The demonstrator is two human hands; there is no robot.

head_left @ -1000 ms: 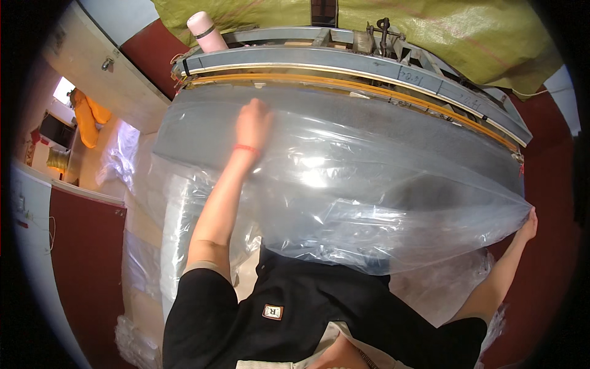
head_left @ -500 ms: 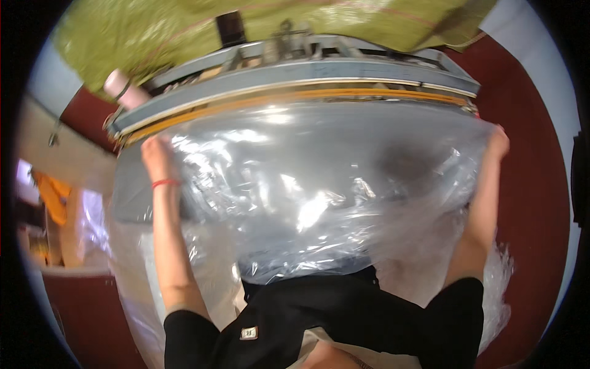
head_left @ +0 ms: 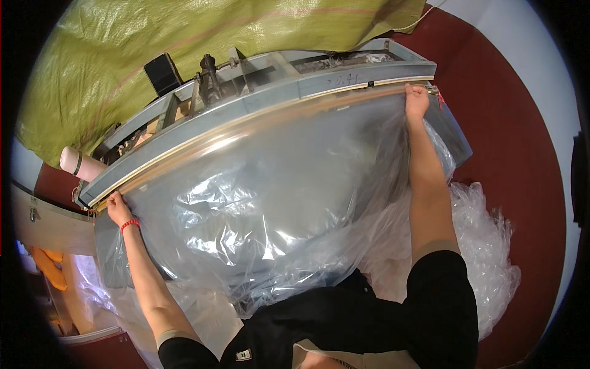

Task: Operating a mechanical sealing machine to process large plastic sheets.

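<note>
a long grey metal sealing machine (head_left: 344, 83) carries a clear plastic sheet (head_left: 264, 203) spread over its front bed, the sheet's top edge lying along the machine's yellowish sealing bar (head_left: 258, 123).

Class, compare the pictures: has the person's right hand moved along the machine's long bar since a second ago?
Yes. The right hand has gone from low beside the plastic sheet up to the right end of the machine's long bar.

A green tarpaulin (head_left: 184, 55) is draped behind the grey machine frame (head_left: 258, 92). A pink flask (head_left: 80, 163) is laid at the frame's left end. Crumpled clear plastic (head_left: 485, 246) is heaped on the red floor (head_left: 510, 141) right of the frame.
</note>
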